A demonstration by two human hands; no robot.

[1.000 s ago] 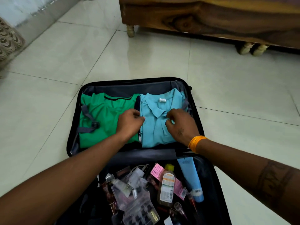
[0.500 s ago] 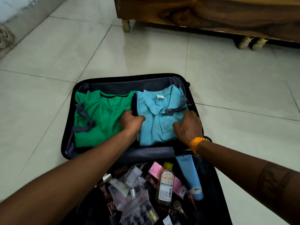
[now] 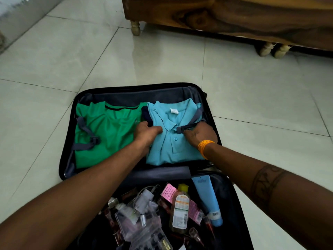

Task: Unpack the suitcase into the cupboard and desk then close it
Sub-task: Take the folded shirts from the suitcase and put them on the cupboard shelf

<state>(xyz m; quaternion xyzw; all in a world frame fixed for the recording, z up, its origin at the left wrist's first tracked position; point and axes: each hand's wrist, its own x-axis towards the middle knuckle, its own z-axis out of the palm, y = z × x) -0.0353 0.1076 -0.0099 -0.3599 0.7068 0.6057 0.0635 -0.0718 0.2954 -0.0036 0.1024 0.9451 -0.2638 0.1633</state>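
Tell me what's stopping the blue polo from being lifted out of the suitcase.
Only the unbuckled grey strap lies across the blue polo, from the suitcase right wall to the collar. Both the left hand and right hand already rest on it.

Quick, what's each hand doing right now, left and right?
Left hand: fingers curled onto the left edge of the blue polo shirt, gripping it.
Right hand: fingers on the shirt's right side, grip cannot be told.

Pale tiled floor [image 3: 162, 56] carries an open black suitcase [image 3: 67, 141], lying flat; wooden furniture [image 3: 234, 17] stands beyond it on turned feet [image 3: 135, 27], well apart.
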